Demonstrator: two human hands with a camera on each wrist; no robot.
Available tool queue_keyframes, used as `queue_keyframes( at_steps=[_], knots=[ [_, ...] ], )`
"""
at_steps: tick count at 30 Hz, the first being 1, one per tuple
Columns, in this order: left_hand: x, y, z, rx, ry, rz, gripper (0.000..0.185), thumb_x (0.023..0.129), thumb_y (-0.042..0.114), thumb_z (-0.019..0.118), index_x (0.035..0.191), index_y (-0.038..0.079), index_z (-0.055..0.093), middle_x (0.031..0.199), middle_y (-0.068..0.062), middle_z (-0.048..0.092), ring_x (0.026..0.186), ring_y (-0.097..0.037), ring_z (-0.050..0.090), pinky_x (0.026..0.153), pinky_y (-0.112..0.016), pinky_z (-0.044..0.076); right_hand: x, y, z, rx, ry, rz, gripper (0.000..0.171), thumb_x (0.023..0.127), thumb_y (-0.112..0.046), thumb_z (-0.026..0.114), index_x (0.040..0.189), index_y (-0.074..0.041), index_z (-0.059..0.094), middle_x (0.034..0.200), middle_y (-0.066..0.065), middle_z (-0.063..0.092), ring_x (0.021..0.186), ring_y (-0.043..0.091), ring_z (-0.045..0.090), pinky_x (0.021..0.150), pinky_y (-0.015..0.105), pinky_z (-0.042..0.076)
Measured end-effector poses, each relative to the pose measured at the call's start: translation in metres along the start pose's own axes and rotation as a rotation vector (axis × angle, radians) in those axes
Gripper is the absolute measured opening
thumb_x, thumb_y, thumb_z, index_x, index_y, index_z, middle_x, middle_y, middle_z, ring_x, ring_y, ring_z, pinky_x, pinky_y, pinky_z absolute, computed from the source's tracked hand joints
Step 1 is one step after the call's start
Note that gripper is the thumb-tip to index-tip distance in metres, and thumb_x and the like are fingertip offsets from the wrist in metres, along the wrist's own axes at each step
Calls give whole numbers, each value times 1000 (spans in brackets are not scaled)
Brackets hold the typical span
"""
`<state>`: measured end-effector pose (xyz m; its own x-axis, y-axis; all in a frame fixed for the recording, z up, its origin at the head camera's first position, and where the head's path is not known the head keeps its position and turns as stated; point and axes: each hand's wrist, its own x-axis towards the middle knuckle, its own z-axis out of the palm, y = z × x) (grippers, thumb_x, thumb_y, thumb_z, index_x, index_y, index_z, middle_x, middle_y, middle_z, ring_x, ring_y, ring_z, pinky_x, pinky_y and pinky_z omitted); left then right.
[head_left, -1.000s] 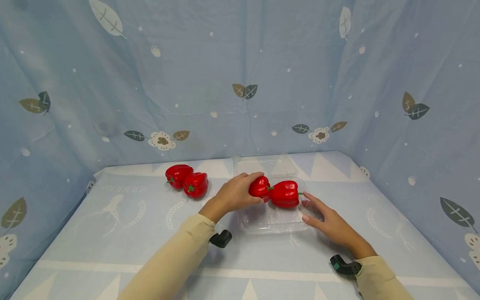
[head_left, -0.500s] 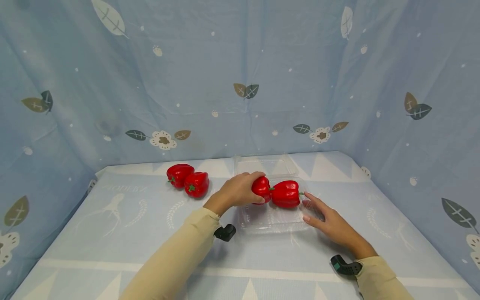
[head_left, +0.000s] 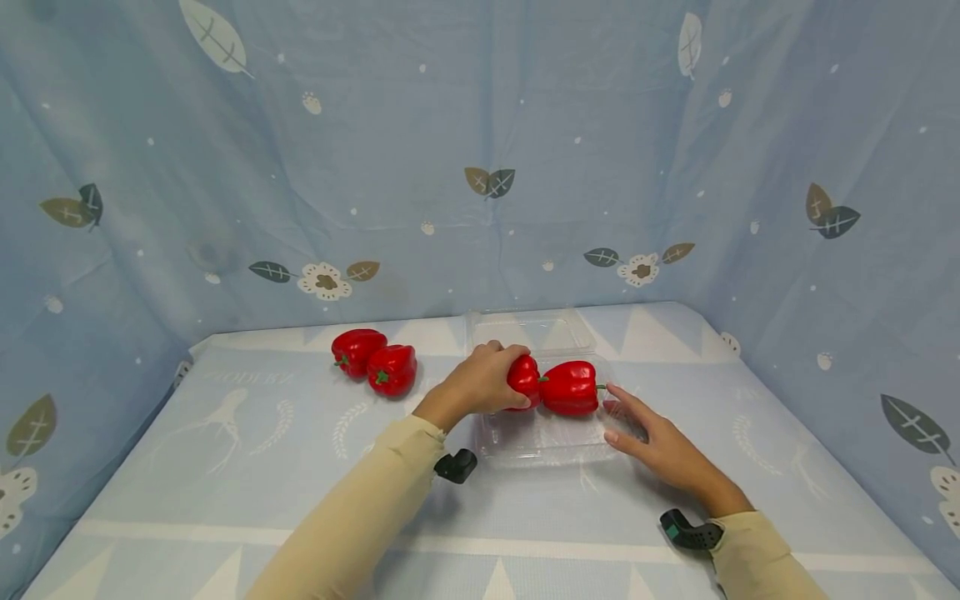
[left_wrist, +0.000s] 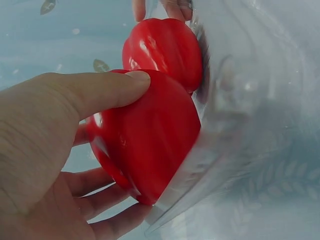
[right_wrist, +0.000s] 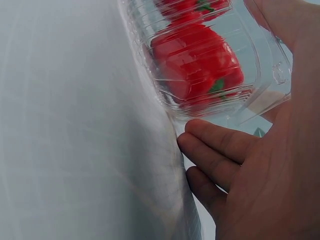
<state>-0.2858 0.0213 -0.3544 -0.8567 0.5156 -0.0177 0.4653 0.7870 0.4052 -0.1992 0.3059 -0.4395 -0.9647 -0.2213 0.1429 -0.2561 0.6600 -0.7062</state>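
Observation:
My left hand (head_left: 480, 383) grips a shiny red bell pepper (left_wrist: 150, 132) over the left part of a clear plastic clamshell box (head_left: 517, 446), its thumb on top and fingers beneath in the left wrist view. A second bell pepper (head_left: 570, 388) lies on its side in the box, green stem pointing right, right against the held one. My right hand (head_left: 663, 446) rests at the box's right side, fingers loosely extended. In the right wrist view its fingertips are right at the wall of the box (right_wrist: 272, 70), and both peppers show through the plastic.
Two more red bell peppers (head_left: 358, 352) (head_left: 392, 371) lie together on the table (head_left: 247, 475) to the left. The box's lid (head_left: 532, 329) lies folded open towards the back. A blue patterned curtain (head_left: 420, 167) closes in the back and sides.
My left hand has shifted slightly to the right with its bell pepper, which now sits a little lower in the head view. The right hand has stayed in place.

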Motion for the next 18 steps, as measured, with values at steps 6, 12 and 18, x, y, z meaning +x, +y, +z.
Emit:
queue_keyframes(
  at_steps=[6,12,18],
  knots=[
    [0,2,4,84,39,2,74,74,38,79,139,26,47,121,-5,51,108,-21,48,76,-35,54,0,0,0,-4,-1,1,71,91,-40,61,151,-26,25,139,11,49,131,35,41,100,66,30],
    [-1,5,8,141,56,4,74,74,39,79,139,25,46,120,-7,50,107,-21,49,78,-36,54,0,-1,0,-6,-1,8,72,91,-40,61,151,-27,25,139,11,49,131,36,40,100,67,30],
    [1,8,8,201,51,29,73,75,41,77,139,21,47,118,-8,51,105,-21,50,80,-36,54,0,-1,0,2,-4,19,72,91,-40,61,151,-27,25,140,11,49,132,36,39,100,67,29]
  ],
)
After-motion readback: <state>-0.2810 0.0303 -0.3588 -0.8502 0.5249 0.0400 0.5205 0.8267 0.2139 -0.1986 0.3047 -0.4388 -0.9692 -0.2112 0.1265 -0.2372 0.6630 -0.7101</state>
